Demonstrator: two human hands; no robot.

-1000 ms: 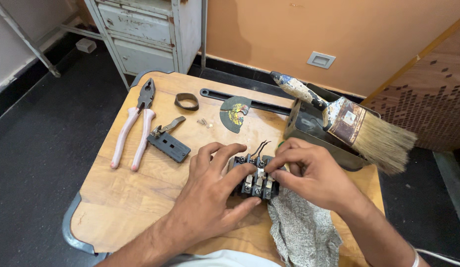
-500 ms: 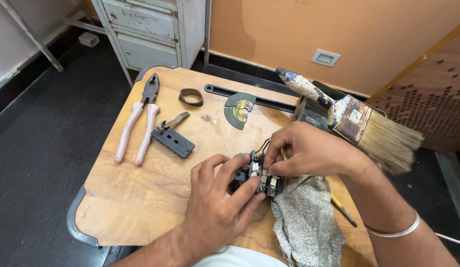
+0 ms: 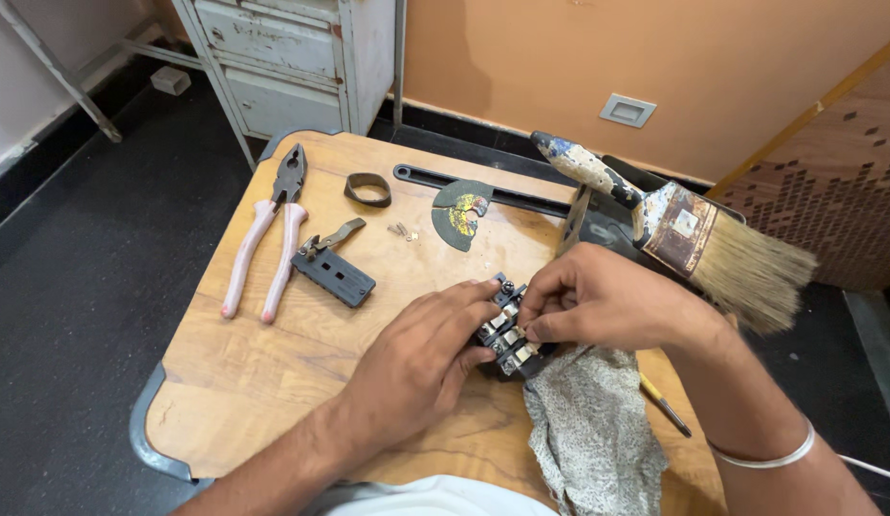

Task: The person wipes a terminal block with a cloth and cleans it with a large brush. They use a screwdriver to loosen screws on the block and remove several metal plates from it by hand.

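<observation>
A small black electrical part with metal terminals [image 3: 503, 333] rests on the wooden tabletop [image 3: 263, 373]. My left hand [image 3: 421, 368] grips its near left side with the fingers curled around it. My right hand [image 3: 598, 301] pinches its right side from above, fingertips on the terminals. A patterned grey cloth [image 3: 588, 430] lies just under and in front of my right hand. A silver bangle [image 3: 765, 457] sits on my right wrist.
Pink-handled pliers [image 3: 268, 239] lie at the left, with a black plastic plate and metal clip [image 3: 332, 269] beside them. Further back are a dark ring [image 3: 369, 189], small screws [image 3: 402, 230], a half-round dark piece [image 3: 461, 215] and a long black strip [image 3: 502, 191]. A large worn paintbrush [image 3: 684, 229] overhangs the right side.
The camera view has shifted slightly. My hands have turned the black part and my right fingers have moved onto its terminals; my left hand has closed in on its near side.
</observation>
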